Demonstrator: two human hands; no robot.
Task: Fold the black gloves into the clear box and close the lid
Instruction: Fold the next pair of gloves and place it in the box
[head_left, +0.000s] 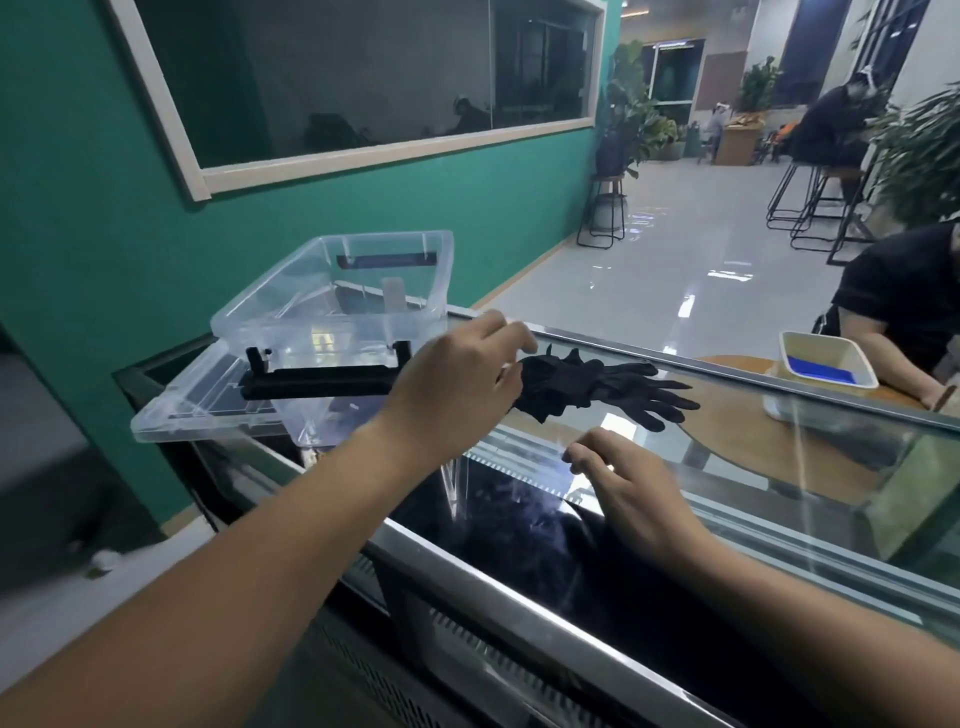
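while left hand (457, 376) pinches cuff end of black gloves (597, 387) just right of clear box (337, 291), right hand (631, 488) rests on glass table (810, 483), fingers loosely curled, empty; box lid (176, 415) lies open.

One clear box (270, 299), one lid (179, 413), two hands (457, 379) (631, 486)

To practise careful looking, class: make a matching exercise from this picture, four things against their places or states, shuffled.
1 black gloves
2 clear box
3 right hand
4 cream tray

A open, empty
B on the round wooden table
C gripped by the left hand
D holds nothing, above the glass top

Pairs: 1-C, 2-A, 3-D, 4-B
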